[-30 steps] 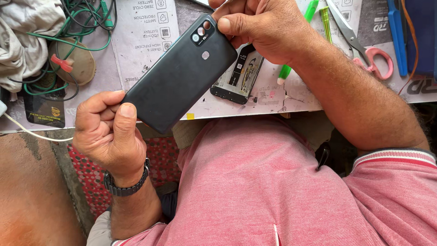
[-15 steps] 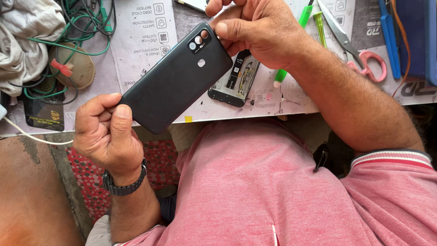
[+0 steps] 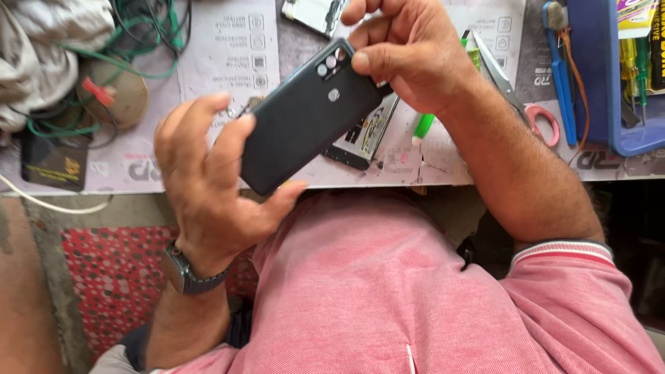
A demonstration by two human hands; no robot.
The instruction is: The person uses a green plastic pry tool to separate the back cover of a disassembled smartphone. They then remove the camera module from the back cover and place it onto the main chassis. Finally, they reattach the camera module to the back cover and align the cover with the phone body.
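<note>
Since a moment ago, the phone [image 3: 305, 118] has risen closer to my face and now fills more of the view, and my left hand [image 3: 208, 187] has shifted from pinching its lower corner to cupping its lower end. Its dark, matte back faces me, with a small round mark near the middle and a cluster of camera lenses [image 3: 331, 62] at the upper end. Its long axis runs diagonally, lens end up and to the right, plain end down and to the left. It is held in the air above the front edge of the worktop [image 3: 429, 156], not resting on it. My left fingers [image 3: 228, 138] are clamped on the lower end, thumb under the bottom corner. My right hand [image 3: 409, 52] grips the lens end, thumb pressed flat beside the lenses. Beneath lie a bare phone part [image 3: 364, 138], a green pen [image 3: 424, 128] and pink-handled scissors [image 3: 526, 104].
</note>
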